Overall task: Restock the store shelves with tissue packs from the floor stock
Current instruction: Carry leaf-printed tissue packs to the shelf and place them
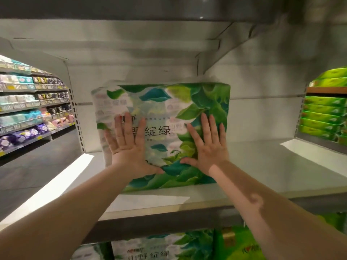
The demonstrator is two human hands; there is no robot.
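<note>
Shelf (262,166): both palms flat on tissue pack (165,109).

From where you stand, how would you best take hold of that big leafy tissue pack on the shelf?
Probably by its two short ends, one hand on each, coming from the front. The tissue pack stands upright, wide and flat-faced, on the shelf; the left hand and right hand only press flat on its broad front, which offers nothing to curl around.

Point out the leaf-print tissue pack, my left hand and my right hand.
leaf-print tissue pack (165,102), head view, upper front face.
left hand (129,149), head view, back of hand.
right hand (208,149), head view, back of hand.
</note>
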